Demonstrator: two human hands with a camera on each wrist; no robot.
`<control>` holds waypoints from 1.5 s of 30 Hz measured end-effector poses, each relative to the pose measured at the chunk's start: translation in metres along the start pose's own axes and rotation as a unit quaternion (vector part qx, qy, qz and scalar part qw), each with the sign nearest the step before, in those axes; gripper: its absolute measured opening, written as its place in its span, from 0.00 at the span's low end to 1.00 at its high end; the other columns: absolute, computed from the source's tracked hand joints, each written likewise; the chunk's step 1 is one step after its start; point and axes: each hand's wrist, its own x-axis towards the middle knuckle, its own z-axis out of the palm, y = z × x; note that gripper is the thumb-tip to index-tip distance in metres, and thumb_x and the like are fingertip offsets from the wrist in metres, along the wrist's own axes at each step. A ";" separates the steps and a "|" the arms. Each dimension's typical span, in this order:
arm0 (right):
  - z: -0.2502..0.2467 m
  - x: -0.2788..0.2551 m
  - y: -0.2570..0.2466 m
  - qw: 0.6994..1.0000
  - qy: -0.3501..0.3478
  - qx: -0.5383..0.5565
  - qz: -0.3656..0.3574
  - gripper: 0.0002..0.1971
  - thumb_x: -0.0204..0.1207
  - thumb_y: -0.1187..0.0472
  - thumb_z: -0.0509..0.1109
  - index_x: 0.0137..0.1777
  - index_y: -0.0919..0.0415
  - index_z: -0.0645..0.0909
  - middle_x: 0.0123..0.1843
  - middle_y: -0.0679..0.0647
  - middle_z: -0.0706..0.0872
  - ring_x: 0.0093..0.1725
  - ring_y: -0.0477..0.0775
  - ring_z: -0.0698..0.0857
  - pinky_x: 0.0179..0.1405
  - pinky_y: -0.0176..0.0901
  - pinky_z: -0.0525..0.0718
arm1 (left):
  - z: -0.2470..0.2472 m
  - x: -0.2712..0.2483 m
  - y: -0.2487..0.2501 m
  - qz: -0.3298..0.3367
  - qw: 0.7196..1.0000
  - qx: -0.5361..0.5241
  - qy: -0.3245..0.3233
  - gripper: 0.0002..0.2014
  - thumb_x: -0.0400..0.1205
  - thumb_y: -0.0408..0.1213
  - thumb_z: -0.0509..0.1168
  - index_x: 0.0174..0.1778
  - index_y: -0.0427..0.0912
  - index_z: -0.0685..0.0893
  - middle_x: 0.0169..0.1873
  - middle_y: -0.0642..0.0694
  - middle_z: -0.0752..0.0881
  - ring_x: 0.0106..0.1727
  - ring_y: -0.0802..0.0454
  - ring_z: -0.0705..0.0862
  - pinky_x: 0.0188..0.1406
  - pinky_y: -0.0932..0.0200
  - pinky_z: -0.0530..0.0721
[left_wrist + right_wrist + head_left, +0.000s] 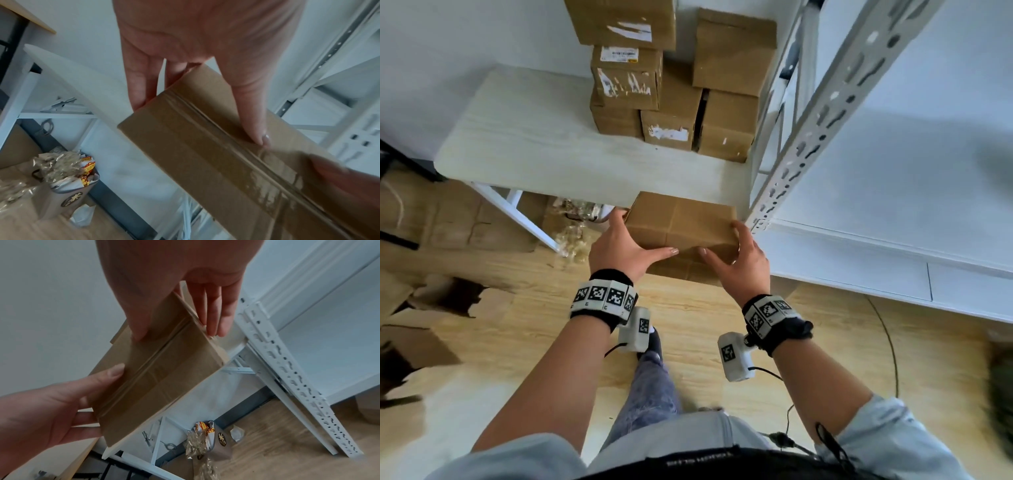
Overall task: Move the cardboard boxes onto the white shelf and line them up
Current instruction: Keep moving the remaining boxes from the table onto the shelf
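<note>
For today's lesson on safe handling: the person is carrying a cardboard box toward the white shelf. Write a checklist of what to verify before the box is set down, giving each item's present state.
1. Both hands on the box: ok. The left hand and right hand hold the carried box at opposite ends.
2. Thumbs on the top face: ok, seen in both wrist views.
3. Box sealed: ok, tape runs along its seam.
4. Free space on the white shelf: ok, the board beside the box looks bare.
5. Clear of the slotted upright: cannot tell; the right hand is close to it.
6. Remaining boxes on the table stable: cannot tell.
</note>
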 end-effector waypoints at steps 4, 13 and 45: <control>-0.037 -0.042 0.029 0.997 0.056 0.029 0.038 0.36 0.71 0.32 0.73 0.72 0.53 0.72 0.55 0.56 0.89 0.54 0.59 0.87 0.53 0.49 0.84 | 0.021 -0.063 0.018 0.004 1.000 -0.004 0.015 0.49 0.63 0.69 0.77 0.70 0.42 0.66 0.59 0.42 0.85 0.60 0.38 0.85 0.50 0.51 0.79; -0.169 -0.104 0.101 0.962 0.212 0.116 0.127 0.24 0.80 0.42 0.70 0.65 0.60 0.74 0.57 0.62 0.89 0.56 0.64 0.87 0.52 0.50 0.81 | 0.075 -0.171 0.105 0.181 0.980 -0.082 -0.011 0.38 0.70 0.66 0.74 0.68 0.49 0.70 0.51 0.53 0.84 0.51 0.48 0.84 0.46 0.56 0.80; -0.450 -0.002 0.334 0.803 0.451 0.187 0.342 0.22 0.89 0.47 0.52 0.48 0.61 0.81 0.45 0.52 0.84 0.46 0.54 0.80 0.49 0.45 0.71 | 0.284 -0.126 0.545 0.632 0.741 0.063 -0.217 0.51 0.66 0.60 0.72 0.82 0.75 0.51 0.79 0.44 0.66 0.73 0.39 0.68 0.76 0.42 0.67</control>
